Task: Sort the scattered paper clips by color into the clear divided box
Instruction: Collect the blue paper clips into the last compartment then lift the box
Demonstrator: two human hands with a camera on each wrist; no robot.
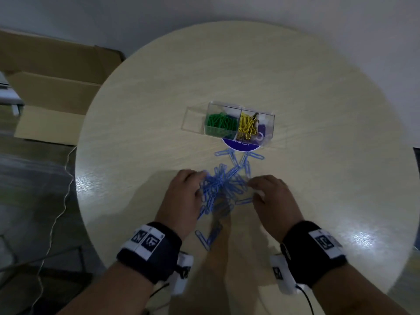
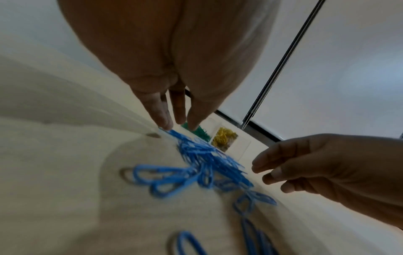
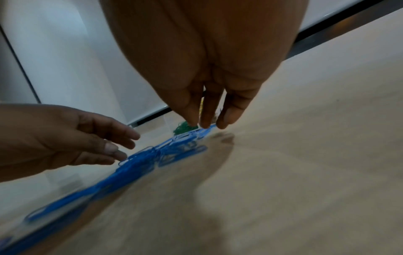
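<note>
1. Head view: both hands flank the blue paper clips (image 1: 223, 189) heaped on the round table (image 1: 318, 110). The left hand (image 1: 185, 196) and right hand (image 1: 271, 198) have relaxed, uncurled fingers, touching the heap's edges.
2. Risk: raking may scatter tangled clips off the table.
3. Counts: one clear divided box (image 1: 234, 123); green paper clips (image 1: 219, 123) and yellow paper clips (image 1: 246, 126) fill separate compartments, too many to count.

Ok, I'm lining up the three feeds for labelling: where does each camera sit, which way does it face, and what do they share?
Head: worn on the head, looking down at the round table, the clear divided box and the blue paper clips; left hand, right hand, both forearms and wristbands show.
Left wrist: under the left hand, looking along its fingers to the clips; the right hand shows too.
Right wrist: under the right hand, mirrored; the left hand enters.
Shared: all three show the blue pile and the green clips.
</note>
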